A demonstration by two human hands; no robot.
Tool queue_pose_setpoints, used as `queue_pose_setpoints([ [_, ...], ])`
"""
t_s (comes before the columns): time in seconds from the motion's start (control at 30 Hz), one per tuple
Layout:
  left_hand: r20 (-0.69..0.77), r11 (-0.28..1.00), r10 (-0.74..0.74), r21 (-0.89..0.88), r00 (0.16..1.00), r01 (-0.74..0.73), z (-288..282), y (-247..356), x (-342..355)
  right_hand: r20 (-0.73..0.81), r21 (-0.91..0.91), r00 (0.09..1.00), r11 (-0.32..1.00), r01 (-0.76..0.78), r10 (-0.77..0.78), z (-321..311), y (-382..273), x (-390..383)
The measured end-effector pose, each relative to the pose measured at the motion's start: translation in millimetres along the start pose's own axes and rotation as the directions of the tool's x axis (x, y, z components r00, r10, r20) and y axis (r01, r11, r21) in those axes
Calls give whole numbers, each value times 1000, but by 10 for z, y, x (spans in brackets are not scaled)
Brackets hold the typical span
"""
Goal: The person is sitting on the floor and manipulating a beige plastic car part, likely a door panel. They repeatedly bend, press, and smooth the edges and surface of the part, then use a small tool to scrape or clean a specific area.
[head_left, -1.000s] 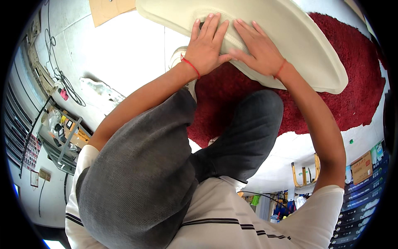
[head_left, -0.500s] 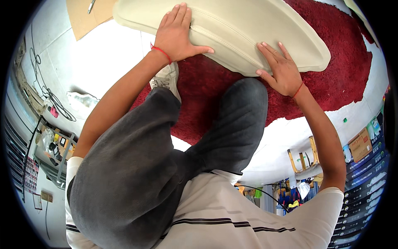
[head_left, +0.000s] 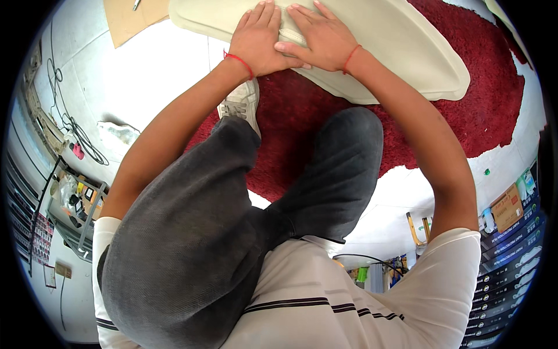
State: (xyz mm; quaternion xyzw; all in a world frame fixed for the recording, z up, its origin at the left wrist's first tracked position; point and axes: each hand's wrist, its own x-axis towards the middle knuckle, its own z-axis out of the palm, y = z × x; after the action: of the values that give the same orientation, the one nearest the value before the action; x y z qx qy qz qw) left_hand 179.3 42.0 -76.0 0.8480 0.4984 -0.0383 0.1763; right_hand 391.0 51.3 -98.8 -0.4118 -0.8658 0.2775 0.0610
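A cream, padded panel (head_left: 401, 55) with a stitched seam lies in front of me on a dark red shaggy rug (head_left: 279, 134). My left hand (head_left: 257, 43) rests flat on the panel's near left part, fingers pointing away from me. Close beside it, my right hand (head_left: 325, 38) also lies flat on the panel, fingers spread. The right thumb overlaps the left thumb near the panel's edge. Both hands cover part of the seam, and neither grasps anything. The panel's far side runs out of view at the top.
Brown cardboard (head_left: 131, 26) with a pen-like object lies at the far left. Black cable (head_left: 75, 134) curls on the white floor. A wheeled metal cart (head_left: 81, 209) stands left. Stacked dark boxes (head_left: 511, 244) and a carton (head_left: 507, 208) are at the right.
My right hand has slid left along the panel, from its right part to beside my left hand. The left hand stays on the same part of the panel; the view has shifted slightly.
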Motion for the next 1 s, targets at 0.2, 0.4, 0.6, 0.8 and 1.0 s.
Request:
queue_pose_setpoints([
  [0.2,11,996,-31,-83,999,32,-25,-29,-84,150,-101,977,986,-135,149,-395,136,-955],
  [0.4,52,958,191,-227,980,-175,-94,-1029,-205,225,-23,961,987,-161,162,-684,109,-1606],
  [0.6,10,898,241,-382,971,-219,22,-935,-164,112,401,991,909,-115,76,-79,62,-631],
  [0.8,11,919,264,-308,965,-248,139,-1074,-138,55,413,998,910,-34,12,221,-164,273],
  [1.0,74,918,330,-258,941,-302,25,-1216,-60,51,334,993,936,-116,105,1,-42,-446],
])
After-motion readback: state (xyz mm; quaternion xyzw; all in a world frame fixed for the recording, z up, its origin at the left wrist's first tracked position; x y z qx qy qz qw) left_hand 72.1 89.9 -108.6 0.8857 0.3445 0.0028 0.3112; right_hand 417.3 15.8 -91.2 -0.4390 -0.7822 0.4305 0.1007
